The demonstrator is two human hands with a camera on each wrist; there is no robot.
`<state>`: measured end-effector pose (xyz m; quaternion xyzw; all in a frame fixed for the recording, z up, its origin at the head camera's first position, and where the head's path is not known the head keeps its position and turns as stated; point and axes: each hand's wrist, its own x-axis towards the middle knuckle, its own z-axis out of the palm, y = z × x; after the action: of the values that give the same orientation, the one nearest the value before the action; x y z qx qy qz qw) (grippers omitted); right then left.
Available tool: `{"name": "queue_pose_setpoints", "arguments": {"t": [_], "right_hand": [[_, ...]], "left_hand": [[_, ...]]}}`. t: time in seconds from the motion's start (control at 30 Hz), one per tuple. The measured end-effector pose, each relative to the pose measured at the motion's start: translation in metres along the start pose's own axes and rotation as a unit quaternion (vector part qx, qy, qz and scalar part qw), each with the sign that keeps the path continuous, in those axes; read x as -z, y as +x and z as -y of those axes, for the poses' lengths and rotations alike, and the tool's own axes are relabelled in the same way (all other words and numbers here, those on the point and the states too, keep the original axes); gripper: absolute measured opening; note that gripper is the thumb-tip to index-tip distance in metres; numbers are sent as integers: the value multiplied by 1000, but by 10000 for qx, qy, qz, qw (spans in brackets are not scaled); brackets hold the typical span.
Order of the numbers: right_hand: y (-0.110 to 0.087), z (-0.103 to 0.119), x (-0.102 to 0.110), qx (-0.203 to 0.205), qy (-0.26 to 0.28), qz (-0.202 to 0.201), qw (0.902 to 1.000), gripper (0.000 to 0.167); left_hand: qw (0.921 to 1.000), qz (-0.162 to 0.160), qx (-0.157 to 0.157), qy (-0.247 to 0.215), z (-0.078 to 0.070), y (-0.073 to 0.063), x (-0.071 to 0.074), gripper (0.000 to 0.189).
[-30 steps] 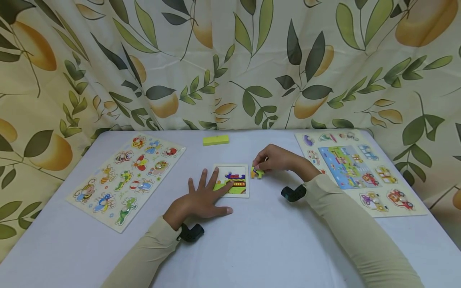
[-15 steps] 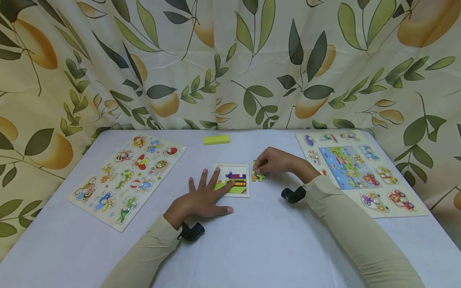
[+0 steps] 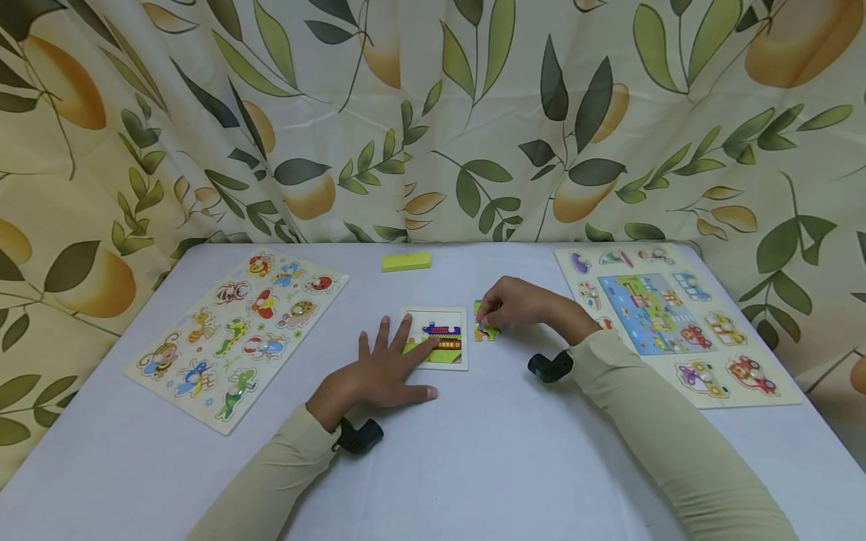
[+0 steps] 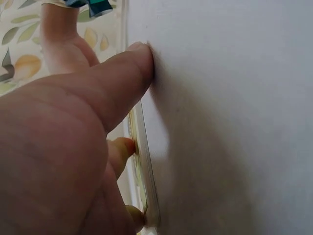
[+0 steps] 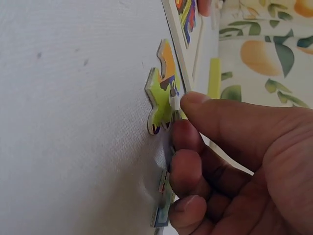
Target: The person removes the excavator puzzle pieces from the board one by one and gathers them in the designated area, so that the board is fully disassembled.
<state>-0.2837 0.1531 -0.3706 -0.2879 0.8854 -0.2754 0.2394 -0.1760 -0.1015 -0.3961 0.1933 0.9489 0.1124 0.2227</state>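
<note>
In the head view my left hand (image 3: 382, 372) lies with its fingers spread over a small white-framed puzzle board (image 3: 414, 310). Part of a colourful train picture shows beside its index finger; the fingers hide the rest. Just right of that board, my right hand (image 3: 517, 300) pinches a green and orange jigsaw piece (image 5: 164, 93) between thumb and index finger. A small white bit shows at the pinch in the right wrist view. The piece is at the table surface, close to the frame but apart from it. The left wrist view shows the left thumb (image 4: 129, 73) touching the white cloth.
A board of insect pictures (image 3: 246, 323) lies tilted at the left. At the right rests a larger board with vehicle pictures (image 3: 683, 376). A yellow-green block (image 3: 406, 263) sits behind the small frame. A leaf-patterned curtain (image 3: 433, 173) hangs behind the table.
My right hand has shifted slightly down and right with the jigsaw piece, which now shows its long side upright beside the frame. The left hand has stayed in place.
</note>
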Motion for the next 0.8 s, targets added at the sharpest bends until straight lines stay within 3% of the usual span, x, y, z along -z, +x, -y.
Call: {"name": "queue_pose_setpoints", "arguments": {"t": [0.23,0.5,0.8], "right_hand": [[1,2,1,-2,-177,-384,9991,9],[6,8,0,-70,-79,-526,9986,13],[14,16,-5,209,95,-673,9975,16]], "left_hand": [[9998,-102,-112,-111,-1,3,-2,84],[9995,-157,-204,-179,-3,2,0,85],[9995,-40,-177,-255,-7,0,0,92]]}}
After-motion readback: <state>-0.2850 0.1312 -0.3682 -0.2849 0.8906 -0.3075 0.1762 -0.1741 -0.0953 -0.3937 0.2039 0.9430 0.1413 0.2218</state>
